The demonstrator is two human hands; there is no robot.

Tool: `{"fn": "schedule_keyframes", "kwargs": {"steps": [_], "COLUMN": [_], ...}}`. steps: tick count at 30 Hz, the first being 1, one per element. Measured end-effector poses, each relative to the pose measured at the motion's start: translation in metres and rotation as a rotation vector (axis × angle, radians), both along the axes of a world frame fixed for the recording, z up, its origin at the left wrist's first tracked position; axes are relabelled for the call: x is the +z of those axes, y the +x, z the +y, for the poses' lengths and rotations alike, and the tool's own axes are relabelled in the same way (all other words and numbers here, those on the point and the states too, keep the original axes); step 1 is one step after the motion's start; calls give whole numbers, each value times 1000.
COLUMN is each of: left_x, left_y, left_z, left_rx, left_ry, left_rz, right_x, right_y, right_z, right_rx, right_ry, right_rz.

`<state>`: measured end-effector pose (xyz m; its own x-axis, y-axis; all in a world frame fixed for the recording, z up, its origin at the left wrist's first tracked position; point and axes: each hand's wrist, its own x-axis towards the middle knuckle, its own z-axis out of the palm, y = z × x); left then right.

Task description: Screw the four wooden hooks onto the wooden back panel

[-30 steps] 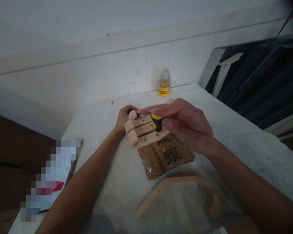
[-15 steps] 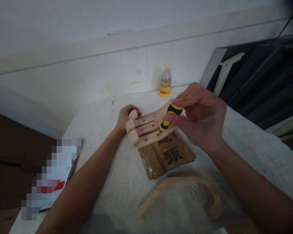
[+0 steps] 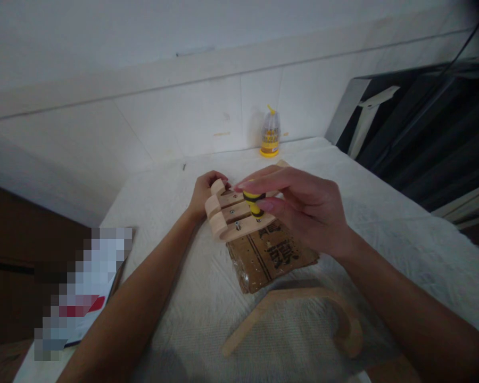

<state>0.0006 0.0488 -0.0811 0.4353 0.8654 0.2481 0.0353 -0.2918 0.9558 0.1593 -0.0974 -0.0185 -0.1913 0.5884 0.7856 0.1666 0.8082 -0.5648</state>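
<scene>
Wooden assembly (image 3: 231,217) sits mid surface (image 3: 383,223), its near edge on brown board (image 3: 273,255). We see screwdriver (image 3: 254,202) almost upright on its slats, tip hidden. Our right hand (image 3: 303,210): grip clamped on screwdriver handle. Our left hand (image 3: 203,194), at 9 o'clock of assembly: grip closed round its curled end. Curved wooden piece (image 3: 303,314) lies at 6 o'clock of board, just apart. Yellow jar (image 3: 270,135) at 12 o'clock, by wall.

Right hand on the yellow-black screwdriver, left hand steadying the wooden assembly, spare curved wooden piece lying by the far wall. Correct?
No: head view shows the curved wooden piece nearest the camera, in front of the cardboard slab. Right hand holds the screwdriver, left hand steadies the wooden assembly, as said.
</scene>
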Motion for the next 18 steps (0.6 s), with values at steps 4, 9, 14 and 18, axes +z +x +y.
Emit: {"fn": "schedule_keyframes", "kwargs": {"steps": [4,9,14,18], "left_x": [8,8,10,8], "left_y": [0,2,2,1], "left_z": [-5,-5,-6,-6], "left_rx": [41,76,66,66], "left_ry": [0,-56,-43,-51], "left_rz": [26,21,47,41], "right_x": [-2,-8,-14,-11], "right_y": [3,10,16,13], "right_z": [3,9,15,10], "right_rx": [-166,-428,-486,-358], "right_ry": [21,86,79,58], "right_rz": [114,230,264,217]}}
